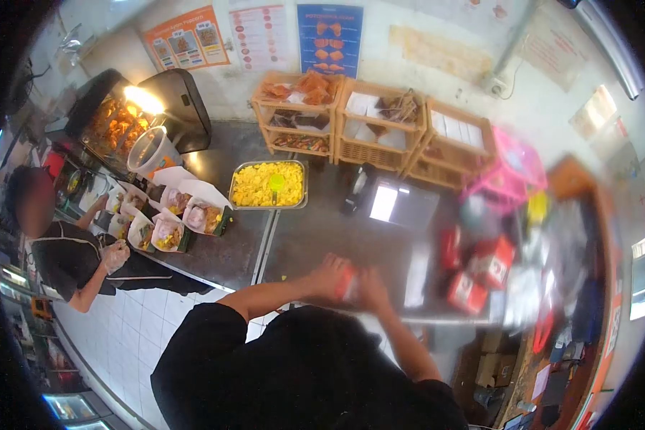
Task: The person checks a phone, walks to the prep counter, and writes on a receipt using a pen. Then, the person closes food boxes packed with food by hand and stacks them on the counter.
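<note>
Near the counter's front edge, a small red-and-white box is between my two hands, blurred by motion. My left hand is closed on its left side. On the other side my right hand grips it, though its fingers are smeared. To the right lie red-and-white food boxes, with another red box closer to the front edge. A metal tray of yellow food stands beyond my left hand, a green scoop resting in it.
At the left, a co-worker with a gloved hand stands by several open food cartons. Wooden racks, a pink basket and a tablet-like device line the back. Clear plastic bags lie at right.
</note>
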`<state>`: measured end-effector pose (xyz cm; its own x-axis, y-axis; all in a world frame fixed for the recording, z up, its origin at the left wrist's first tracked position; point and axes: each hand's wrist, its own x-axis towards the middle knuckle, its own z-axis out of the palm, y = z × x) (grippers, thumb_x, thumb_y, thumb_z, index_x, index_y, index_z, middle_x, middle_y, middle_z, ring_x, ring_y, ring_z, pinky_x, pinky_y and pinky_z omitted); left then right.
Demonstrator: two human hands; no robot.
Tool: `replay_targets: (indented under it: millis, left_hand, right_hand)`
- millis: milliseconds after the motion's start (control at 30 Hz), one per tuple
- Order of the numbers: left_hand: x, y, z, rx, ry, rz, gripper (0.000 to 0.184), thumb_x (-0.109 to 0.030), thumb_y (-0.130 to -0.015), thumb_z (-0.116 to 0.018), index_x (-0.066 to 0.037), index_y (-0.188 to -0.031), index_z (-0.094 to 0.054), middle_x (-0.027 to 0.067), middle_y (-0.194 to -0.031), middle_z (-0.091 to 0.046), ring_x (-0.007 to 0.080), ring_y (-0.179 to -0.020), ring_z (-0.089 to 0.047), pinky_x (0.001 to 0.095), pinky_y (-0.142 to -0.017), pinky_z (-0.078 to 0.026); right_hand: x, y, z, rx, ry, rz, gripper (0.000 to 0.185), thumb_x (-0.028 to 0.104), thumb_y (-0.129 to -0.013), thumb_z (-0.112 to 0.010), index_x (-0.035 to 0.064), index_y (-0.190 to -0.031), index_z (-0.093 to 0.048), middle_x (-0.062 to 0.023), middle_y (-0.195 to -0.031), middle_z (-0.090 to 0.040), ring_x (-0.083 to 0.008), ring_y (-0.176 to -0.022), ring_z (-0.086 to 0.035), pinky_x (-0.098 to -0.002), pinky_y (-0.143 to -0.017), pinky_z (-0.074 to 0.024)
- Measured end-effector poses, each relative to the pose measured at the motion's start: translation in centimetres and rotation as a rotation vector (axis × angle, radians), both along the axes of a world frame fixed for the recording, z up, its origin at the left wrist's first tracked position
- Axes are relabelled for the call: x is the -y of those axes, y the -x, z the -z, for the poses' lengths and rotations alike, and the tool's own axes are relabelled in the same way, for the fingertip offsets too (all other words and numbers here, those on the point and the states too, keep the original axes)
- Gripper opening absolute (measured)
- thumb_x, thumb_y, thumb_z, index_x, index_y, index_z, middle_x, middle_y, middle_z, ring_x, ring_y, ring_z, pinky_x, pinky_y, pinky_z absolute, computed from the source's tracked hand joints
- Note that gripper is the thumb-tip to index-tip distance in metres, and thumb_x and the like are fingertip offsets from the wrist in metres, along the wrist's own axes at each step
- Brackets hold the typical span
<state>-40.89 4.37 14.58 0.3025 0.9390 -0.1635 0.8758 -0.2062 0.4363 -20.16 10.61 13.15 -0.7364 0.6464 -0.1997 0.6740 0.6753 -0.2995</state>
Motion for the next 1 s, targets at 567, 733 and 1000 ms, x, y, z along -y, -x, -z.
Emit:
replay_targets:
  millis: [567,733,1000]
  left_hand:
    - [0.9,0.5,0.7,-0.080,-0.037,0.034,0.116,-0.049,-0.058,-0.083,0.008,-0.144,-0.029,0.0250,-0.130,-0.047,0.0411,-0.126,-0.042,0.0514,-0.115,-0.025]
    - [0.5,0.4,0.8,-0.091,-0.038,0.023,0.118,-0.051,-0.059,-0.082,0.007,-0.146,-0.027,0.0246,-0.130,-0.046,0.0398,-0.126,-0.042,0.0504,-0.114,-0.027]
    - [5.1,-2.3,4.3,-0.028,-0.384,-0.780,0.098,-0.039,-0.075,-0.077,0.001,-0.148,-0.026,0.0254,-0.142,-0.042,0.0400,-0.134,-0.040,0.0500,-0.114,-0.028]
  right_hand:
    - [-0.5,1.4,-1.3,-0.272,0.009,0.144,0.036,0.032,-0.095,-0.054,0.0018,-0.114,-0.059,-0.0256,-0.114,-0.054,-0.0422,-0.109,-0.052,-0.0498,-0.094,-0.0422]
    - [-1.1,1.6,2.2,-0.400,-0.169,0.096,0.037,0.034,-0.095,-0.056,0.0020,-0.114,-0.059,-0.0256,-0.106,-0.058,-0.0424,-0.103,-0.055,-0.0502,-0.089,-0.0445]
    - [-3.1,0.5,-3.0,-0.305,0.206,0.073,0.047,0.037,-0.094,-0.056,0.0012,-0.124,-0.060,-0.0240,-0.112,-0.066,-0.0381,-0.103,-0.065,-0.0450,-0.088,-0.0495]
